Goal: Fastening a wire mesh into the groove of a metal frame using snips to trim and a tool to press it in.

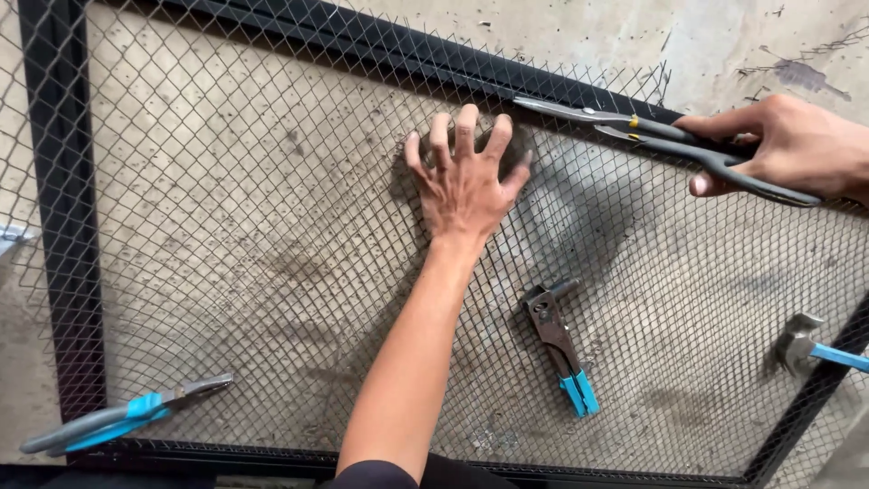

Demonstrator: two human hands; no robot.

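My left hand (464, 177) lies flat with fingers spread on a sheet of wire mesh (244, 226) stretched over a black metal frame (60, 208). It presses the mesh near the frame's far bar. My right hand (789, 147) grips the dark handles of long metal snips (634, 127), whose blades point left along the far bar, just right of my left fingertips.
On the mesh lie a hand riveter with blue grips (561, 349) near the middle, pliers with blue and grey handles (118, 421) at the near left corner, and a hammer with a blue handle (810, 349) at the right edge. Bare concrete floor (634, 36) surrounds the frame.
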